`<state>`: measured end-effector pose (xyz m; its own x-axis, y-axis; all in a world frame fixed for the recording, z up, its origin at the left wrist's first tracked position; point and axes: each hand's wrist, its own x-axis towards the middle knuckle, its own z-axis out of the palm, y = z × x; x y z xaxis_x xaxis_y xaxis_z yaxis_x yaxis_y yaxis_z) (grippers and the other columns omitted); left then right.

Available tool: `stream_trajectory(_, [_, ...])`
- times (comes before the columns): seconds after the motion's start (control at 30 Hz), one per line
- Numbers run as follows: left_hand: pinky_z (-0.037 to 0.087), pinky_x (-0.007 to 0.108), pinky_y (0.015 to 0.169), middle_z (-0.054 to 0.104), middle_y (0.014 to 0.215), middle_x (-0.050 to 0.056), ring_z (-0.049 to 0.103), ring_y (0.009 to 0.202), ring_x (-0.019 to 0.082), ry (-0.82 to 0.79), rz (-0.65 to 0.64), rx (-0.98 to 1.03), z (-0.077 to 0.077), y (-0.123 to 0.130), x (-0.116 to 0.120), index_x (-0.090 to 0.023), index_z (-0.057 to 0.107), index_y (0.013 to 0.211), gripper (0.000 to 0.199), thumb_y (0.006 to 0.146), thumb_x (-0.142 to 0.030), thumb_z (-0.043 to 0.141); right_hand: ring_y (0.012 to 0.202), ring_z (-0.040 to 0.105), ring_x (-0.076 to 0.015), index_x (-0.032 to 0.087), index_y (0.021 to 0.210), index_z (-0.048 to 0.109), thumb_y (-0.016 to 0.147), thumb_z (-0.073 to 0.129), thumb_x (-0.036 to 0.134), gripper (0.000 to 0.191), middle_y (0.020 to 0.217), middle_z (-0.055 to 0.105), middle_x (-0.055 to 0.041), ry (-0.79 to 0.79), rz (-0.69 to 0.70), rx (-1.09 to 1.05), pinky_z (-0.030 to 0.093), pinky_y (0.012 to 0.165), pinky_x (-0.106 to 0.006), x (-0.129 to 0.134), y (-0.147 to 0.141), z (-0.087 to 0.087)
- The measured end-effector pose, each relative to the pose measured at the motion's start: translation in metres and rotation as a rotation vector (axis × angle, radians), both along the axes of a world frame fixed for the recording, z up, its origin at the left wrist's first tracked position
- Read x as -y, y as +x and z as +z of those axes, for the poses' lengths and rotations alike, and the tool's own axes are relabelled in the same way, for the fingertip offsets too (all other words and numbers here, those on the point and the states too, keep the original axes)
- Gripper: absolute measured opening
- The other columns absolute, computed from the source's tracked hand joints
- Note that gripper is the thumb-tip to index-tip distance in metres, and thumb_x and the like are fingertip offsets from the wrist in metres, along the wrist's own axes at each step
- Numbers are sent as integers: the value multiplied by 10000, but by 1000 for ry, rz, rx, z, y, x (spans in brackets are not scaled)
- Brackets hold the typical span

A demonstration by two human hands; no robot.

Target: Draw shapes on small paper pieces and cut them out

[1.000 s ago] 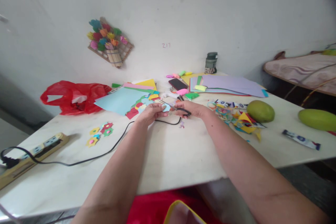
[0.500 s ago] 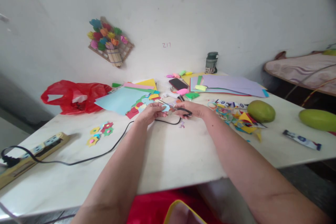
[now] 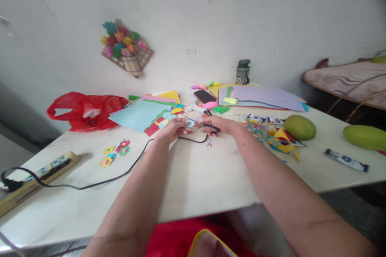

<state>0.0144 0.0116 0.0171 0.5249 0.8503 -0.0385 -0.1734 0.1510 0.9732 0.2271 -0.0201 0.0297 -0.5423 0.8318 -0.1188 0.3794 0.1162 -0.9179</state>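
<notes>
Between the fingers of my left hand [image 3: 173, 129] is a small piece of light blue paper [image 3: 189, 123]. My right hand [image 3: 217, 123] grips a pair of scissors with black handles [image 3: 214, 128], the blades pointing left to the paper. Whether the blades are touching it is too small to tell. Just beyond my hands lie a white glue gun [image 3: 196, 109], whose black cord runs under my left wrist, and several coloured paper pieces [image 3: 159, 121].
At the left are a red plastic bag [image 3: 87, 114], paper flowers [image 3: 116, 152] and a power strip [image 3: 39, 178]. A phone [image 3: 205, 96] and coloured sheets [image 3: 265, 97] lie at the back. To the right are paper scraps [image 3: 282, 140], two green fruits [image 3: 300, 127] and a wrapper [image 3: 346, 160].
The light blue paper piece and the fingers of my left hand have shifted very slightly at the scissor blades. Everything else looks the same.
</notes>
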Motion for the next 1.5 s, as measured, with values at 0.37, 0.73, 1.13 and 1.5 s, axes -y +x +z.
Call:
stream_trajectory(0.37, [543,319,678,586,501,-7,497,368,59,-13,-9,27,1,0,1,-112,562,616,181,631,-164,735,378,350,-43,150,860,570,697,582,208,174,477,422,83,10,-9,-33,283,360,-159,4,-3,4])
stream_trajectory(0.73, [547,315,682,585,495,-14,497,360,58,-16,5,24,1,1,1,-116,561,625,190,631,-174,741,376,340,-41,153,823,563,685,597,210,153,475,406,88,5,-30,-38,276,362,-164,7,-5,7])
stream_trajectory(1.13, [543,305,685,596,527,-7,514,395,60,-5,-13,31,-4,0,-2,-114,569,633,213,628,-207,760,366,333,-48,154,809,567,673,583,200,144,450,396,87,-42,-66,-64,263,353,-171,11,-8,12])
stream_trajectory(1.5, [535,300,705,620,537,4,538,418,70,0,-2,44,-4,2,-1,-113,580,652,199,629,-192,761,369,319,-49,142,805,574,669,596,226,162,443,380,90,-56,-75,-111,259,344,-177,8,-8,10])
